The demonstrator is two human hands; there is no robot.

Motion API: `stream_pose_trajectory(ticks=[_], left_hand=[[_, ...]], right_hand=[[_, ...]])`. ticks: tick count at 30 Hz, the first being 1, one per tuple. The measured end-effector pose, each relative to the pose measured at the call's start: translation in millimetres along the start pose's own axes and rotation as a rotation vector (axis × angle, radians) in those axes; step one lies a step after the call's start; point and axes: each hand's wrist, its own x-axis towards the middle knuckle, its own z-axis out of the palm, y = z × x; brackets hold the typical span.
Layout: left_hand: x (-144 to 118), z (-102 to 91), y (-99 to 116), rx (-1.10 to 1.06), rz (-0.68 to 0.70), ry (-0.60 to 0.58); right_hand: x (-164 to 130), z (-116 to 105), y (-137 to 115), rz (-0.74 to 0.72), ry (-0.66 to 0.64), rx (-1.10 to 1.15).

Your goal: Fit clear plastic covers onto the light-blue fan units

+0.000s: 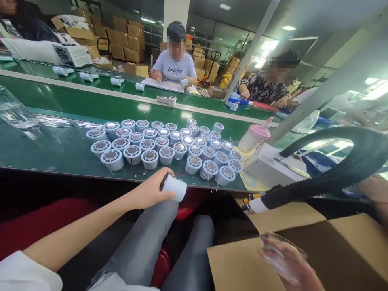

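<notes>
My left hand (150,190) grips a small white cylindrical part (175,188) just below the front edge of the green table (60,155), above my lap. My right hand (287,260) is blurred at the lower right, over a cardboard box (342,250), and holds a clear plastic piece (277,242). On the table in front of me stand several white cylindrical parts with round grille tops (150,157), set in rows, some with thin red wires trailing.
A black corrugated hose (339,178) arches over the box at right. A pink-capped bottle (254,137) and a white box (273,165) sit beside the parts. Two people work across the green belt (91,103). A clear bag (13,111) lies at far left.
</notes>
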Motion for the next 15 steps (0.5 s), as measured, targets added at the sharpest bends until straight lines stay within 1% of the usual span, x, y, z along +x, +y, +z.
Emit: stream_pose_trajectory(ticks=[1,2,3,4,5,6,7,8,9,10,11,13,14,15], left_hand=[[-4,7.3,-5,-0.262,-0.039,-0.096],[-7,15.8,-10,-0.488,-0.1,-0.192],[-9,24.8,-15,-0.657,-0.171,-0.274],[-10,33.4,-18,-0.752,-0.238,-0.341],[-11,40.8,-21,-0.774,-0.287,-0.399],[-12,46.5,-22,-0.738,-0.313,-0.458],[-13,50.2,-22,-0.666,-0.31,-0.519],[-13,52.1,-21,-0.573,-0.273,-0.566],[-14,52.4,-20,-0.462,-0.203,-0.587],[-15,51.7,-18,-0.338,-0.106,-0.575],[-16,50.6,-16,-0.211,0.003,-0.529],[-17,49.0,-14,0.005,0.187,-0.381],[-18,49.2,-14,0.065,0.235,-0.311],[-19,50.1,-15,0.084,0.252,-0.257]], right_hand=[[-8,28,-6,-0.097,-0.133,-0.091],[-15,55,-12,-0.221,-0.203,-0.222],[-20,82,-18,-0.369,-0.264,-0.392],[-24,106,-23,-0.491,-0.288,-0.551],[-26,126,-27,-0.604,-0.293,-0.668],[-26,142,-31,-0.682,-0.27,-0.772],[-25,154,-34,-0.736,-0.234,-0.863],[-23,162,-36,-0.76,-0.205,-0.937],[-20,166,-38,-0.759,-0.191,-0.992],[-18,168,-39,-0.742,-0.198,-1.023],[-16,169,-41,-0.714,-0.228,-1.025],[-13,168,-44,-0.635,-0.32,-0.934],[-13,167,-46,-0.583,-0.36,-0.85],[-14,166,-48,-0.527,-0.389,-0.754]])
